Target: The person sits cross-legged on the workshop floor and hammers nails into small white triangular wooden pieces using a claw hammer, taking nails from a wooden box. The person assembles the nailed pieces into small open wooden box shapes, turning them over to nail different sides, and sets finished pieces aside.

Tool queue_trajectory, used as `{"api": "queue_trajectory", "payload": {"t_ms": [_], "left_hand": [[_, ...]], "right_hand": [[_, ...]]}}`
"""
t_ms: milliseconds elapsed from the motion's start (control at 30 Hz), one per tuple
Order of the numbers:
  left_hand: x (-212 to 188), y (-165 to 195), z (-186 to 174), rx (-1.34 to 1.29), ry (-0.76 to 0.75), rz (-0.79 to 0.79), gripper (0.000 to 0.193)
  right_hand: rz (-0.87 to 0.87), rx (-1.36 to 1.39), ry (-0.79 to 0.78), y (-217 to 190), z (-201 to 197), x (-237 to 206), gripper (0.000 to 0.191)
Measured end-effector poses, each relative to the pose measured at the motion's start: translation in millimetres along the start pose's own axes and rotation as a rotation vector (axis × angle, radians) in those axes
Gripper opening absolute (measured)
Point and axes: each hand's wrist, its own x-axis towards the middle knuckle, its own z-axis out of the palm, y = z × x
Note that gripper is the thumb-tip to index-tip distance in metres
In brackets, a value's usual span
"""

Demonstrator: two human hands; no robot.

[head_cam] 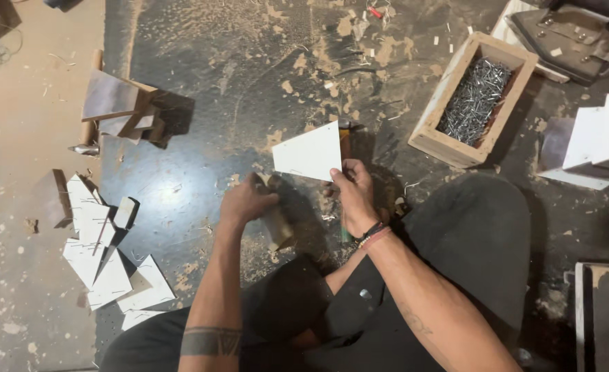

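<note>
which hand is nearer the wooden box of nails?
Right. The right hand, holding the white panel piece, sits just left of and below the wooden box of nails. The left hand is farther left, gripping a small wooden block.

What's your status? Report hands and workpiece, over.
Right hand pinching white board piece by its corner. Left hand gripping small wooden block. Nail box off to the right, nothing blocking.

A flat board piece [309, 153] sits in the middle of the frame, with the right hand [354, 195] just below it; the left hand [248, 202] is to its lower left; a box of nails [475, 99] lies upper right; cut pieces [105, 258] lie lower left; a block pile [122, 110] sits upper left.
</note>
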Motion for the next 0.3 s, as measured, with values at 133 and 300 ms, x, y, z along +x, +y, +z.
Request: {"api": "queue_trajectory", "payload": {"t_ms": [133,300], "left_hand": [[-11,-13,0,-0.253,0.128,0.113,0.045],[-25,-39,17,-1.271,0.148,0.439,0.062]], "right_hand": [[-0.024,0.016,-0.045,1,4,-2,0.017],[-0.057,0.109,-0.140,4,-2,6,0.019]]}}
